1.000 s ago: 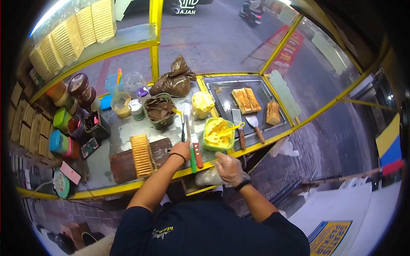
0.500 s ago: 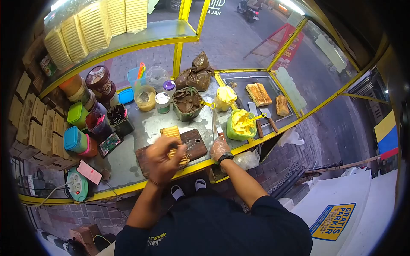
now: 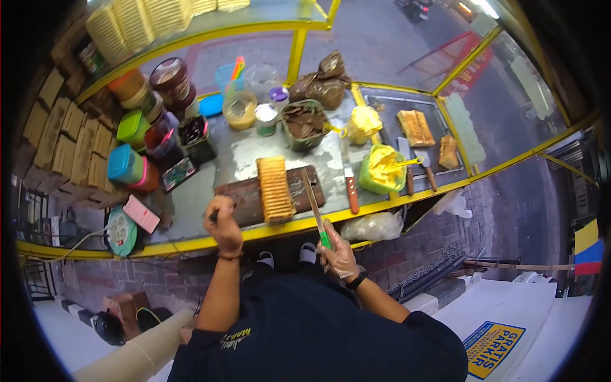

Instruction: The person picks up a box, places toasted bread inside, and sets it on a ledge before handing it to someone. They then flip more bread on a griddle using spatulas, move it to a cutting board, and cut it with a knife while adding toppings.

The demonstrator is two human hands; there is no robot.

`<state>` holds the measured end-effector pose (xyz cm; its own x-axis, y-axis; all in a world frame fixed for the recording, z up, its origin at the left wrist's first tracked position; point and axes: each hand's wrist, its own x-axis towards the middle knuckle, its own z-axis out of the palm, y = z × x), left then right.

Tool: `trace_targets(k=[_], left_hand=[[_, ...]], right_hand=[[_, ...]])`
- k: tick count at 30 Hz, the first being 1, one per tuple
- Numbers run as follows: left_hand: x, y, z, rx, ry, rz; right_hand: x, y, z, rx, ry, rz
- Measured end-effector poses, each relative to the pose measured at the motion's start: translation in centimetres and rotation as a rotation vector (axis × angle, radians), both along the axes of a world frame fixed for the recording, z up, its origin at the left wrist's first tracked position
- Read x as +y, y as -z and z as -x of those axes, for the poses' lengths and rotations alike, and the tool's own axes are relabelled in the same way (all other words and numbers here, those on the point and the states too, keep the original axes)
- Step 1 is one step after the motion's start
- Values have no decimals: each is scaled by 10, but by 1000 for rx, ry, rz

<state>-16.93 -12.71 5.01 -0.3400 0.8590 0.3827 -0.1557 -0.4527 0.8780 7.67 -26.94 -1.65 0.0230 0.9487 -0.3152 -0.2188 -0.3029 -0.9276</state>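
Observation:
A ridged block of toasted bread [image 3: 275, 191] lies across the dark wooden board [image 3: 245, 198] near the counter's front edge. My right hand [image 3: 339, 256], in a clear plastic glove, grips a green-handled knife [image 3: 313, 200]. Its blade points up and away, over the board's right end beside the bread. My left hand [image 3: 224, 224] is bare and curled closed at the board's left end, apart from the bread. Something dark shows at its fingers, but I cannot tell what it is. An orange-handled knife [image 3: 351, 191] lies on the counter to the right.
Behind the board stand a tub of chocolate spread [image 3: 304, 127] and a white-lidded tin [image 3: 266, 120]. To the right are a green tub of yellow spread [image 3: 384, 169] and a griddle tray holding toasted bread [image 3: 416, 128]. A phone [image 3: 141, 213] and stacked boxes [image 3: 63, 143] sit left.
My left hand has moved from over the bread to its left. My right hand has left the orange-handled knife's handle and now holds up the green-handled knife. The view has shifted.

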Motion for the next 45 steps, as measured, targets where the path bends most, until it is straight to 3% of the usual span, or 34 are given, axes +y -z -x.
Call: trace_targets(k=[2, 10, 14, 21, 24, 35, 40, 45], left_hand=[[4, 9, 3, -72, 162, -61], [12, 18, 12, -292, 318, 15], [19, 17, 29, -440, 342, 58], [31, 15, 48, -473, 364, 90], [34, 13, 52, -464, 370, 112], [46, 10, 68, -344, 403, 139], [41, -15, 77, -350, 378, 33], [35, -20, 69, -252, 432, -42]], right_hand=[[7, -4, 21, 39, 13, -17], [25, 10, 78, 2, 87, -100], [23, 4, 92, -202, 118, -189], [26, -4, 117, -821, 35, -441], [27, -15, 131, -915, 14, -367], [28, -7, 148, -977, -2, -405], [25, -4, 152, -955, 10, -477], [19, -11, 155, -968, 73, -316]])
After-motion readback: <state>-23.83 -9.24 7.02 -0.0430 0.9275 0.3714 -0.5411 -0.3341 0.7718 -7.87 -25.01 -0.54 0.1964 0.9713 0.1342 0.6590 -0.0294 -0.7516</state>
